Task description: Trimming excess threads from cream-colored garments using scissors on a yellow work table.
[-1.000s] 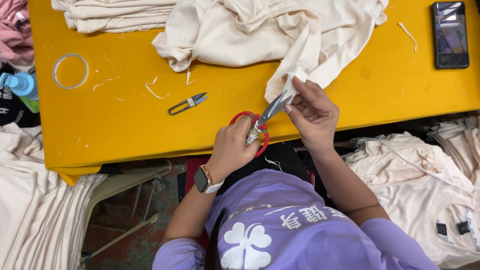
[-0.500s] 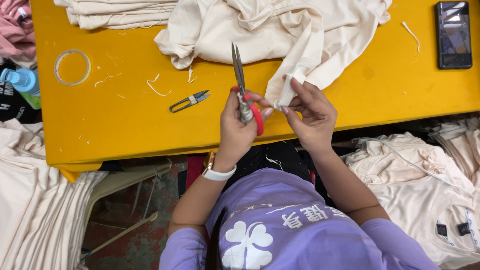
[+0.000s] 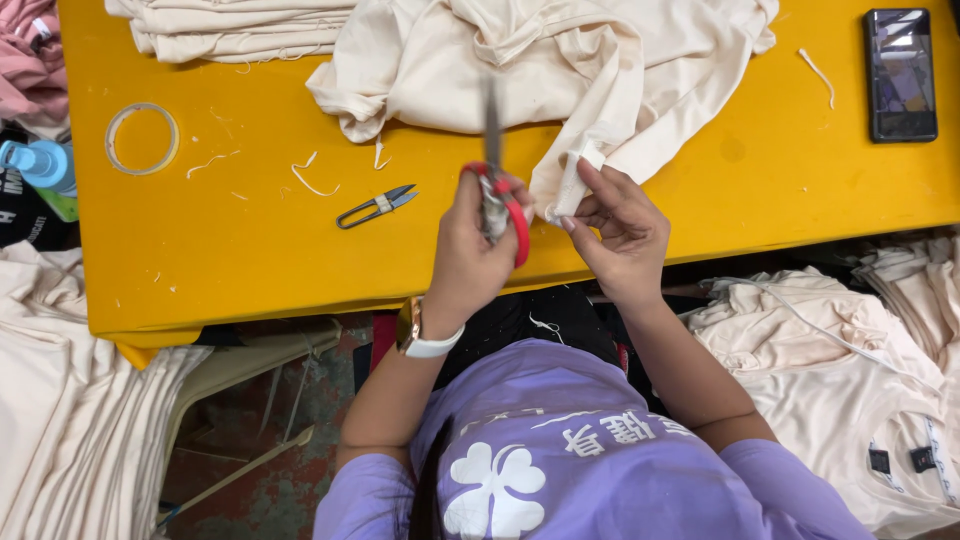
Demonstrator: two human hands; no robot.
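Left hand (image 3: pixel 470 255): we see it wrapped tight around the red-handled scissors (image 3: pixel 497 195), blades pointing up and away from us.
Right hand (image 3: pixel 620 225): its fingers pinch the edge of the cream cloth (image 3: pixel 560 70), right where a small white tag (image 3: pixel 568 185) sticks out at the near edge of the table.
Where the cloth is: most of it lies in a crumpled heap on the yellow table (image 3: pixel 250 270), with one corner pulled down toward us.
Doing it well: we think the pinch should stay snug so the edge is flat, and the blades should come in just beside the fingers, not over them. Small snips look safest.
Little clippers (image 3: pixel 376 206): lying on the table, left of the scissors, not touched.
Tape ring (image 3: pixel 142 138): a clear round ring, far left on the table.
Blue bottle (image 3: pixel 40 165): off the left edge, with a green label; too small for us to read.
Phone (image 3: pixel 900 75): a dark flat rectangle at the far right corner.
Folded stack (image 3: pixel 220 25): cream cloth, far left at the back.
Dark tags (image 3: pixel 880 460): small squares on the cream shirts low at the right.
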